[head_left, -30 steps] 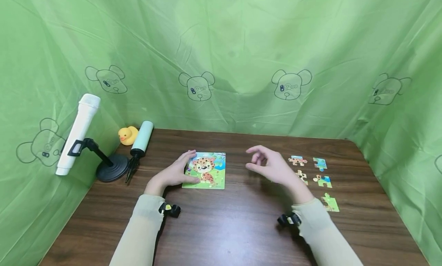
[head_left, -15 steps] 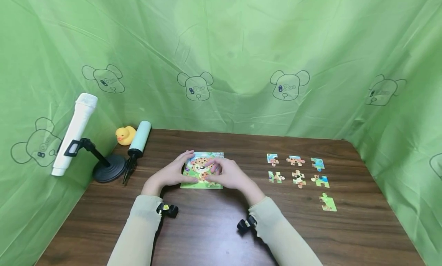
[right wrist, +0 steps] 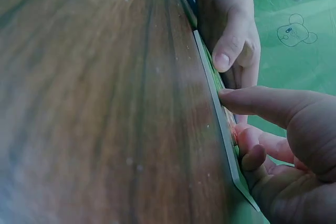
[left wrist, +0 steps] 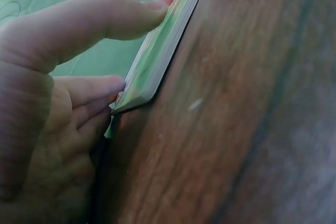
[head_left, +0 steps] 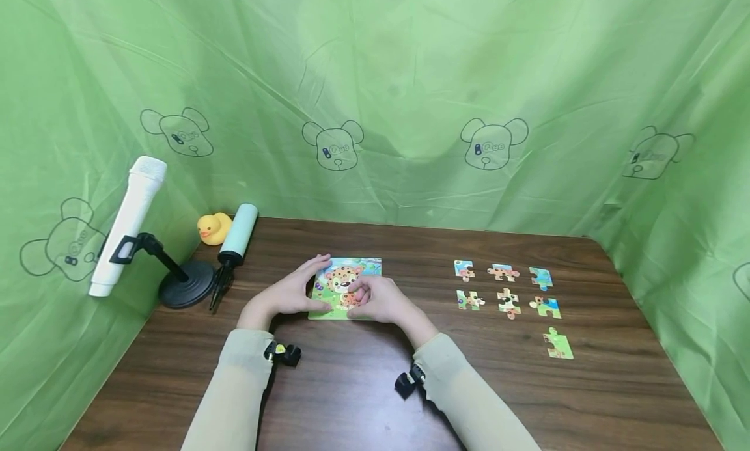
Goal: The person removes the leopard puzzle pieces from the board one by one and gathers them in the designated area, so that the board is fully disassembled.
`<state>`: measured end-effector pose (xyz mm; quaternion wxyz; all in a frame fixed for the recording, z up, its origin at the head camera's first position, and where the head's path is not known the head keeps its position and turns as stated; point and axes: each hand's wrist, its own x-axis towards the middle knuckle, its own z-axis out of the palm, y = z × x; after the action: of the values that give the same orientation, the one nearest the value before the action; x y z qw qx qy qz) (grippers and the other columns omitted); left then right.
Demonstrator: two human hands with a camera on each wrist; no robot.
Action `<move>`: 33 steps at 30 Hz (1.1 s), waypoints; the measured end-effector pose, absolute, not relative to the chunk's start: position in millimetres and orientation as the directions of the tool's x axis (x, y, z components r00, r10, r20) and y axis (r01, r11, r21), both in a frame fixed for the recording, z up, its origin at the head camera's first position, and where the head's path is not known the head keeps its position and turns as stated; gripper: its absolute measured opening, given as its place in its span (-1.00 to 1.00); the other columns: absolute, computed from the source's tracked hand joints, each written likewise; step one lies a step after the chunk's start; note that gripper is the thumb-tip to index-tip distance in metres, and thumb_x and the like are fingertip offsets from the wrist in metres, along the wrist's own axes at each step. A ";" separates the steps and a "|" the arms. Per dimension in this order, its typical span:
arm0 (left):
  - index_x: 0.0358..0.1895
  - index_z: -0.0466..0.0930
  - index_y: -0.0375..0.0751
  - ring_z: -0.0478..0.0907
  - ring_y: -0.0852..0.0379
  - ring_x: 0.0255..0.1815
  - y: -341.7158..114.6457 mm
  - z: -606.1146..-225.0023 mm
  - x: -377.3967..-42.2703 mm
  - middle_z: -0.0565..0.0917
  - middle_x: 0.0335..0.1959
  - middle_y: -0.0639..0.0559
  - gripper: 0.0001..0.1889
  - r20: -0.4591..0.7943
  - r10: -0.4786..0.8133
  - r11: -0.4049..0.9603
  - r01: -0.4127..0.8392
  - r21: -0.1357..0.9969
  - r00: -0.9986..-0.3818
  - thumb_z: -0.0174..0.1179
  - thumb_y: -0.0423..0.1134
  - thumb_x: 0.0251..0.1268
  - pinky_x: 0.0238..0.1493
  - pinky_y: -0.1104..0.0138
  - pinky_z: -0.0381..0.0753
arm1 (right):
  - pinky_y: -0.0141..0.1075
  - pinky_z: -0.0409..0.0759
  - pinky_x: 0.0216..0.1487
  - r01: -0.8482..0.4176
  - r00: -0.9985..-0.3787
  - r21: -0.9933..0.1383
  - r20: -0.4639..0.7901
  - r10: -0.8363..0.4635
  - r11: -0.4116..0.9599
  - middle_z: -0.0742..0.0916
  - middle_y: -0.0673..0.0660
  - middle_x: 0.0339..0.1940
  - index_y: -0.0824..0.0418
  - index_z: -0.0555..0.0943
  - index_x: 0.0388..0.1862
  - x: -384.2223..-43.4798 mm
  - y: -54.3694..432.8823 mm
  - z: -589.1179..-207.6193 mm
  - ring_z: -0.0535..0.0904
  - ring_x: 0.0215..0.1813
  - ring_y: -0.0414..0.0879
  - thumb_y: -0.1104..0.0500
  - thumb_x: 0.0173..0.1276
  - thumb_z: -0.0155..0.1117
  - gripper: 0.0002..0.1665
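A square puzzle board with a cartoon leopard picture lies flat on the table. My left hand holds it at the left side, thumb on its face and fingers along its edge. The left wrist view shows this left thumb reaching over the board's edge. From the right, my right hand touches the picture with thumb and curled fingers. In the right wrist view the right thumb meets the board; whether a piece is pinched there is unclear. Several loose jigsaw pieces lie to the right.
At the left, a white microphone leans in a black stand. Beside it are a yellow rubber duck and a pale green hand pump. Green curtain surrounds the dark wooden table.
My right hand has moved left from near the loose pieces onto the board, then slightly toward me. The left hand stays at the board's left side.
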<state>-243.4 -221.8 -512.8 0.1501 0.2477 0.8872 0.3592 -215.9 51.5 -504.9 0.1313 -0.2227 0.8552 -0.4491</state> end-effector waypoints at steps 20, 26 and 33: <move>0.79 0.06 -0.23 -0.22 -0.25 0.83 -225.1 -512.0 -243.3 -0.05 0.84 -0.12 0.14 -0.129 0.565 0.627 0.322 0.710 -0.815 0.56 0.01 0.28 0.70 -0.31 -0.04 | -0.38 0.63 -0.22 -0.192 -0.898 -0.821 -0.074 -0.434 0.537 0.74 0.04 -0.26 0.21 0.78 -0.08 -211.8 48.1 -502.0 0.59 -0.33 -0.24 0.25 0.05 0.80 -0.55; 0.80 0.04 -0.21 -0.23 -0.23 0.84 -225.1 -511.8 -243.7 -0.06 0.85 -0.10 0.14 -0.147 0.557 0.642 0.312 0.701 -0.817 0.56 0.00 0.28 0.71 -0.30 -0.06 | -0.37 0.63 -0.22 -0.205 -0.894 -0.822 -0.064 -0.444 0.532 0.74 0.04 -0.24 0.21 0.78 -0.07 -212.1 48.2 -502.7 0.60 -0.35 -0.25 0.25 0.04 0.79 -0.53; 0.80 0.00 -0.22 -0.24 -0.24 0.84 -224.4 -509.9 -242.8 -0.09 0.85 -0.12 0.16 -0.155 0.562 0.638 0.306 0.707 -0.813 0.56 0.00 0.29 0.71 -0.30 -0.06 | -0.34 0.61 -0.21 -0.244 -0.887 -0.808 -0.038 -0.460 0.536 0.74 0.03 -0.16 0.15 0.78 -0.04 -213.0 50.5 -504.5 0.61 -0.37 -0.23 0.25 0.05 0.79 -0.52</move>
<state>-242.8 -224.4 -509.9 0.1838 0.2447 0.8861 0.3480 -213.0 50.5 -504.5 0.1240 -0.2029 0.8677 -0.4366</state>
